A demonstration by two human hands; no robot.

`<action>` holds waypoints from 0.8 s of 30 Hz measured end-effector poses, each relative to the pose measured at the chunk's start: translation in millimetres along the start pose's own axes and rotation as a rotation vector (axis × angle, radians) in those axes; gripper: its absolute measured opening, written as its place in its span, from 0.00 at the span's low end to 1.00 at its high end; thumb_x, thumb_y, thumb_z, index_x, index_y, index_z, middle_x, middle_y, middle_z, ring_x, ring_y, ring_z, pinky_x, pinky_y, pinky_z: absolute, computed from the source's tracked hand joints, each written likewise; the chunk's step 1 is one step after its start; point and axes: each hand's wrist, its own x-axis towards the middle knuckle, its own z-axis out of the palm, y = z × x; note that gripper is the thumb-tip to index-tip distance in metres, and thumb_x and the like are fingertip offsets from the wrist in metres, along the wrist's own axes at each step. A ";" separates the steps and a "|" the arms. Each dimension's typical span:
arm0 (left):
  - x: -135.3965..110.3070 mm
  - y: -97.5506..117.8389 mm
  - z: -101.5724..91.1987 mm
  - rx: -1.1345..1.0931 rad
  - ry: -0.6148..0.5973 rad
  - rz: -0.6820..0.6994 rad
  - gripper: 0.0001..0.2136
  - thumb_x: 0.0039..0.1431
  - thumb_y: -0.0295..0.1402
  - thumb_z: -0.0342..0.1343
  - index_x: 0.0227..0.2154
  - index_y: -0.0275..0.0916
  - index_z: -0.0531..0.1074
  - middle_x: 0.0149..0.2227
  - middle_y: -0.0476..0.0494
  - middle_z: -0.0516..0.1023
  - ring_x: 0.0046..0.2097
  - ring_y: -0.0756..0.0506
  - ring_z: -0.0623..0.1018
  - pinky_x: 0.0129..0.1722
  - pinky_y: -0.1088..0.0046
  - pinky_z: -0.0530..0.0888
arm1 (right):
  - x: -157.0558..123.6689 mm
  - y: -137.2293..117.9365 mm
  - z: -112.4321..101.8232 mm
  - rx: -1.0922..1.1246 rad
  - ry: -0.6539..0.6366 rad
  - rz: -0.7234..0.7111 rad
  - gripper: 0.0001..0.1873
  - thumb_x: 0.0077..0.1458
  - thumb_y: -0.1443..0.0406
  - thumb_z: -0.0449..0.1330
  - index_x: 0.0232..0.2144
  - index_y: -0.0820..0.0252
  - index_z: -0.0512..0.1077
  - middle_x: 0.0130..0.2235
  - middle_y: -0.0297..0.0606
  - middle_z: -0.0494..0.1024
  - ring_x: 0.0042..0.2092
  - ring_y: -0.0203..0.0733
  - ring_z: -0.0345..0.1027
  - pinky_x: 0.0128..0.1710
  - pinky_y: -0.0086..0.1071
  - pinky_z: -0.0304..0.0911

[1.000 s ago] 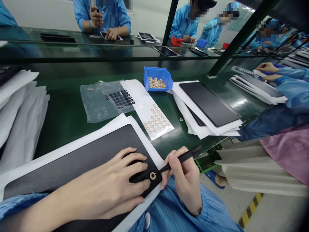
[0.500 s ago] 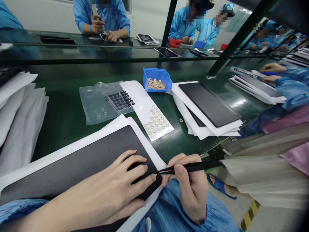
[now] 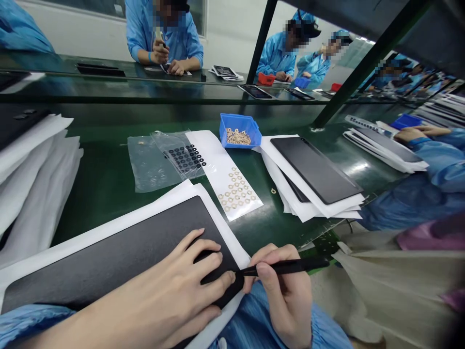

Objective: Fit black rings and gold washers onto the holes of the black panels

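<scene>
My left hand (image 3: pixel 170 295) lies flat with fingers spread on the near right corner of a black panel (image 3: pixel 109 257), which rests on white paper (image 3: pixel 203 194). Its index fingertip presses on the panel's corner, hiding what is under it. My right hand (image 3: pixel 286 295) is closed around black tweezers (image 3: pixel 283 266), held nearly level, their tip touching that same corner beside the left fingertip. A white sheet with rows of small gold rings (image 3: pixel 236 191) lies just beyond the panel.
A blue bin of gold rings (image 3: pixel 240 130) stands at mid table, with clear bags (image 3: pixel 160 157) of black rings to its left. A second black panel on stacked paper (image 3: pixel 314 167) lies right. White stacks (image 3: pixel 32 169) sit left. Other people work across and to the right.
The gold ring seen on the panel's corner is now covered by my left index finger. The tweezers have swung from slanted to nearly level. The view has tilted slightly.
</scene>
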 end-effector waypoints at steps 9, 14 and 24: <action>-2.8 -2.2 7.8 -0.081 -0.035 -0.096 0.12 0.64 0.35 0.52 0.49 0.40 0.69 0.42 0.45 0.75 0.50 0.41 0.72 0.62 0.55 0.60 | 9.7 -14.9 3.5 0.210 0.075 0.017 0.07 0.63 0.62 0.54 0.31 0.52 0.64 0.24 0.30 0.71 0.18 0.35 0.62 0.17 0.30 0.57; -2.7 0.4 6.7 0.037 0.092 -0.096 0.08 0.60 0.36 0.58 0.41 0.42 0.72 0.40 0.46 0.76 0.47 0.43 0.74 0.60 0.60 0.63 | 117.8 -18.9 -10.3 -0.137 0.005 -0.209 0.09 0.63 0.61 0.54 0.31 0.58 0.65 0.25 0.32 0.72 0.24 0.38 0.71 0.28 0.33 0.67; 2.1 -15.7 21.0 0.321 0.296 0.049 0.10 0.66 0.33 0.49 0.27 0.43 0.66 0.31 0.49 0.74 0.35 0.47 0.74 0.46 0.71 0.73 | 311.1 51.2 18.6 -0.489 0.002 -0.187 0.09 0.63 0.63 0.55 0.38 0.66 0.68 0.30 0.35 0.75 0.31 0.37 0.72 0.36 0.36 0.70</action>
